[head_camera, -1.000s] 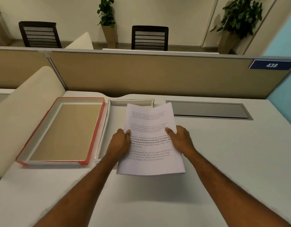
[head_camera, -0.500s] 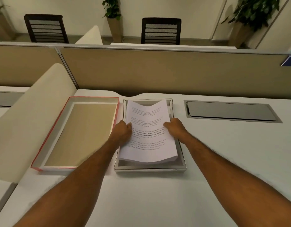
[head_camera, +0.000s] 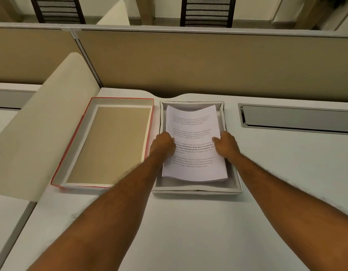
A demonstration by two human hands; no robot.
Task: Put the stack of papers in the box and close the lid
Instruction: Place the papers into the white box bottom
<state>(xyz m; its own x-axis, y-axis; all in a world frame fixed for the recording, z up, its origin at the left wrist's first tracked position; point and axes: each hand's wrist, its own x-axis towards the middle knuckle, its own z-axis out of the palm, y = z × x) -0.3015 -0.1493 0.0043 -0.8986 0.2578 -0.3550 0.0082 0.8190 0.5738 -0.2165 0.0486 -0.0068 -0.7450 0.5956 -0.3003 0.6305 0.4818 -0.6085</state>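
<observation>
Hidden: box (head_camera: 198,189) floor under the papers (head_camera: 193,145); fingers beneath the sheets out of sight.
Hands: left hand (head_camera: 163,146) and right hand (head_camera: 227,145) grip the papers' side edges, thumbs on top.
Papers: inside the box, sagging.
Lid (head_camera: 108,143): upturned, just left.
Table (head_camera: 188,231): white, beige partition (head_camera: 188,61) behind.

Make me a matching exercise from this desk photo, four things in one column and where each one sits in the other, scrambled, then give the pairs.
Things:
1. papers
2. lid
3. box
4. metal hatch

Places:
A. set into the desk, far right
B. upside down, left of the box
C. between both hands, inside the box
D. between lid and hatch, open

Pairs: 1-C, 2-B, 3-D, 4-A
</observation>
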